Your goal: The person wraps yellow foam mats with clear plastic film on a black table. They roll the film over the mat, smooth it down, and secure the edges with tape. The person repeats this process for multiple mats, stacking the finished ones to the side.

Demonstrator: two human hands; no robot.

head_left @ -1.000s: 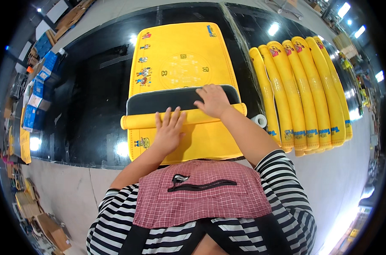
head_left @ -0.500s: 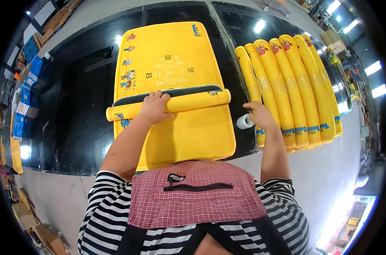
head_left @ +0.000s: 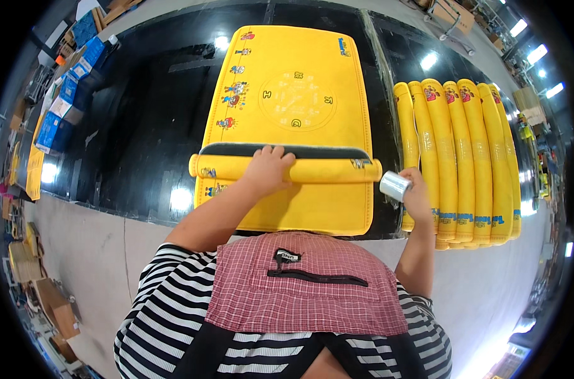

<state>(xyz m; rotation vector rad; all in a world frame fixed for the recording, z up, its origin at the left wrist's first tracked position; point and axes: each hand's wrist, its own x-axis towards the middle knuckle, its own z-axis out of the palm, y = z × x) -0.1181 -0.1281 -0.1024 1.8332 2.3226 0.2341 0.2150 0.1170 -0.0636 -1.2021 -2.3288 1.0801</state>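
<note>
A rolled yellow mat (head_left: 325,170) with a dark grey underside lies crosswise over flat yellow printed mats (head_left: 299,63) on a black table. My left hand (head_left: 269,169) rests on the roll left of its middle, the fingers curled over its top. Just off the right end of that roll, my right hand (head_left: 418,196) grips a roll of clear tape (head_left: 395,186). The tape is tilted, held clear of the table, and its left end faces the mat. Part of the fingers on the far side of the tape is hidden.
Several rolled yellow mats (head_left: 448,158), wrapped in shiny film, lie side by side in a stack at the right of the table (head_left: 142,132). Blue boxes (head_left: 63,95) line the far left edge. A wheeled cart (head_left: 448,19) stands on the floor beyond.
My right hand has taken the tape roll and lifted it off the table. My left hand stays on the rolled mat. The whole view has shifted.
</note>
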